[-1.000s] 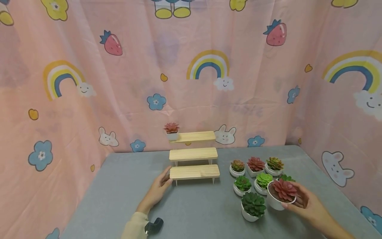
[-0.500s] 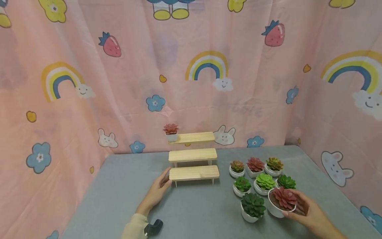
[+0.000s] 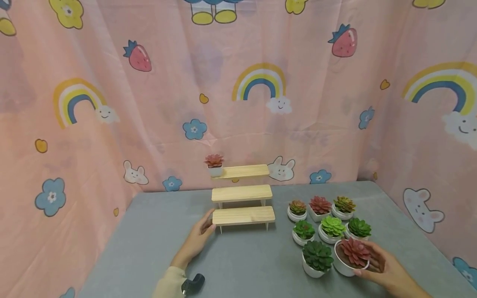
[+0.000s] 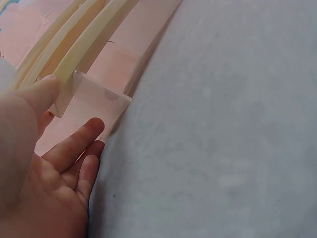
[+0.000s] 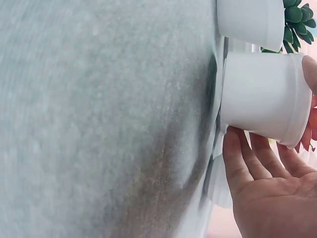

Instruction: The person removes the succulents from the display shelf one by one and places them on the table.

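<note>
My left hand (image 3: 194,240) holds the left end of the lowest board of a three-tier wooden shelf stand (image 3: 243,215). In the left wrist view the thumb lies on the wood, with fingers against the clear leg panel (image 4: 81,106). At the right, my right hand (image 3: 389,265) grips a red succulent (image 3: 355,252) in a round white pot (image 5: 265,94), thumb at the rim and fingers along the side. The pot appears to stand upright on the table. Beside it is a dark green succulent (image 3: 317,256) in a white pot.
Several potted succulents stand behind the red one, among them a bright green one (image 3: 333,227) and a red one (image 3: 320,205). Another red succulent (image 3: 214,164) sits on the top shelf's left end. A grey cloth covers the table (image 3: 149,248); a pink printed curtain (image 3: 167,103) surrounds it.
My right hand has lowered the red potted succulent slightly toward me, down to the table beside the dark green one. The left hand has stayed at the shelf.
</note>
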Demonstrator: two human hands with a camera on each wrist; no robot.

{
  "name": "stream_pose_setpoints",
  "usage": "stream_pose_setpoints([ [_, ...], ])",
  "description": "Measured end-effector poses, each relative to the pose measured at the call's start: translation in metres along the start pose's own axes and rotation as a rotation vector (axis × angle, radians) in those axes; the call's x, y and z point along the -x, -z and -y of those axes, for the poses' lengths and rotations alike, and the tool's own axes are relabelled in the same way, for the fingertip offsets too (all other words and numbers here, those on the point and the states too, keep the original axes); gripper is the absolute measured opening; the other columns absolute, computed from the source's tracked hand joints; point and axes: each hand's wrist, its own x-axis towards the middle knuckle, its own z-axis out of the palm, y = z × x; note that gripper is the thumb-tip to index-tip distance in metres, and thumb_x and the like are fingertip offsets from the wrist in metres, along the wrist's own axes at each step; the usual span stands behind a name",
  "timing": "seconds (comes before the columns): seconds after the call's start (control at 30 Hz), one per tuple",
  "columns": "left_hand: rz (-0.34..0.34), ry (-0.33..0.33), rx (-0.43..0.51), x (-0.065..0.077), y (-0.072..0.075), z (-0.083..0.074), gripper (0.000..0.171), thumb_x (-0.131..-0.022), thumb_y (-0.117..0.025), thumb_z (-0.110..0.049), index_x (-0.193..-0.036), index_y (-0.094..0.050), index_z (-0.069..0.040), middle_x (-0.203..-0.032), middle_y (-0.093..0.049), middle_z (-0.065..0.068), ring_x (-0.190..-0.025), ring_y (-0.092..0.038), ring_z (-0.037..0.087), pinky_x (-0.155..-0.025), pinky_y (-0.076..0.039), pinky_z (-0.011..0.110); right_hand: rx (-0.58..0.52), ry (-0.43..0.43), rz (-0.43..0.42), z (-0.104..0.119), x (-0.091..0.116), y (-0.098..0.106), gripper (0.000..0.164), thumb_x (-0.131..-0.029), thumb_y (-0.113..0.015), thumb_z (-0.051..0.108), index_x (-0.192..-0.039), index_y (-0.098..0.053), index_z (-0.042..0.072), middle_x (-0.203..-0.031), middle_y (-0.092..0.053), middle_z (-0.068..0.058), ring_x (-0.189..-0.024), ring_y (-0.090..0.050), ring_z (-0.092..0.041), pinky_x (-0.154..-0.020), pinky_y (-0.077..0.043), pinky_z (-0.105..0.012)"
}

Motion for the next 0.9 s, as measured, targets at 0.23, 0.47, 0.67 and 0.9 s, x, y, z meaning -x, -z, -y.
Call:
stream_pose_setpoints([
  [0.23,-0.014,-0.008,0.029,-0.001,-0.001,0.000,0.059,-0.105,-0.056,-0.023,-0.159,-0.034,-0.012,-0.140,-0.060,0.024,-0.130,-0.059,0.038,-0.111,-0.044,0.058,-0.004,-0.020,0.019,-0.004,-0.002,0.002,0.080,-0.098,-0.068,0.021,-0.151,-0.020,-0.016,-0.150,-0.035,-0.043,-0.115,-0.065,-0.009,-0.088,-0.058,-0.026],
  [0.47,0.001,-0.031,0.006,-0.001,0.000,0.002,0.061,-0.105,-0.056,-0.024,-0.159,-0.032,-0.010,-0.141,-0.058,0.025,-0.131,-0.058,0.039,-0.111,-0.045,0.056,-0.054,0.019,0.036,-0.011,-0.003,-0.001,0.080,-0.097,-0.069,0.016,-0.149,-0.019,-0.017,-0.149,-0.034,-0.045,-0.101,-0.049,0.022,-0.085,-0.057,-0.023],
  [0.67,0.010,-0.025,-0.012,0.001,0.000,0.004,0.061,-0.106,-0.054,-0.026,-0.160,-0.030,-0.010,-0.142,-0.058,0.025,-0.132,-0.057,0.039,-0.111,-0.044,0.056,-0.041,0.038,0.050,-0.014,-0.005,-0.001,0.079,-0.096,-0.069,0.017,-0.149,-0.020,-0.016,-0.146,-0.037,-0.044,-0.100,-0.048,0.023,-0.085,-0.057,-0.025],
  [0.9,-0.011,-0.017,0.000,0.001,-0.001,-0.001,0.060,-0.105,-0.055,-0.026,-0.159,-0.033,-0.011,-0.142,-0.059,0.024,-0.131,-0.058,0.039,-0.112,-0.044,0.057,-0.086,0.077,0.086,-0.017,-0.004,-0.002,0.077,-0.097,-0.067,0.013,-0.147,-0.017,-0.016,-0.144,-0.035,-0.046,-0.101,-0.049,0.022,-0.082,-0.058,-0.024],
])
